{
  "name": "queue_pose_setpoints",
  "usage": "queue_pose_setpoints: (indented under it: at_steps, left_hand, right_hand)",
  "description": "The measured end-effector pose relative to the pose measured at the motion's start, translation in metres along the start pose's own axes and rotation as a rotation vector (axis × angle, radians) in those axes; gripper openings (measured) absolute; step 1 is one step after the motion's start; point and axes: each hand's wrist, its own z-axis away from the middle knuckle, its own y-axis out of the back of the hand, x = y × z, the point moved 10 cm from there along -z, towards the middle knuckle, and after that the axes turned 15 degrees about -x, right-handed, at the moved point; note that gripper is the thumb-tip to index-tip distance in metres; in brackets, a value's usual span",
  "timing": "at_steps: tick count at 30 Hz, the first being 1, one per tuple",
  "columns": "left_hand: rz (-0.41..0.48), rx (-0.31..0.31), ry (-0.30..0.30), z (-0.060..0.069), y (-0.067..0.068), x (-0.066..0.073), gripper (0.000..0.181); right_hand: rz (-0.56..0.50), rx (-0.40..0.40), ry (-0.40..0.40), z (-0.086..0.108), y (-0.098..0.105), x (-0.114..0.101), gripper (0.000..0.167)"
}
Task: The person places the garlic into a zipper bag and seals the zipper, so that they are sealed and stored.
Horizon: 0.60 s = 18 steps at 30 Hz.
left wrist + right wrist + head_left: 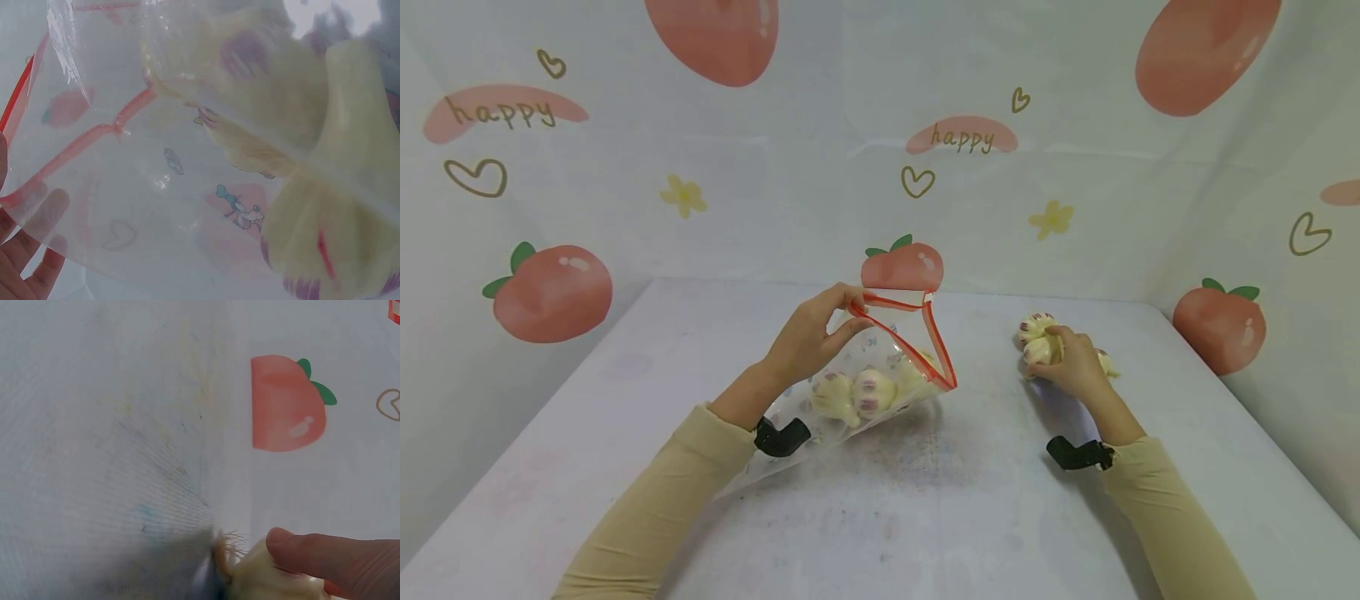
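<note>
My left hand [811, 335] pinches the red-edged rim of a clear zip bag [820, 433], whose mouth gapes toward the right. Several garlic bulbs [874, 393] lie inside the bag; in the left wrist view a pale bulb [337, 237] with purple streaks shows through the printed plastic. On the right side of the table my right hand [1078, 367] grips a garlic bulb [1039, 353] between thumb and fingers. Another bulb [1036, 322] sits just behind it, and part of one more [1107, 363] shows past the hand. The right wrist view catches the held bulb's rootlets [232, 544].
A white table [955, 500] carries everything. Behind it and at both sides hangs a white cloth [805, 208] printed with red fruit, hearts and flowers. Black wrist mounts [781, 437] sit on both forearms.
</note>
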Motion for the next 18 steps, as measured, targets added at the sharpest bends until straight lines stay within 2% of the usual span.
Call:
queue_pose_setpoints:
  at_steps: [18]
  left_hand:
    - [-0.010,-0.004,0.005,-0.0003,0.0000,-0.0006,0.023]
  right_hand:
    - [0.041,0.049,0.014,0.0023,0.0039,-0.0044,0.067]
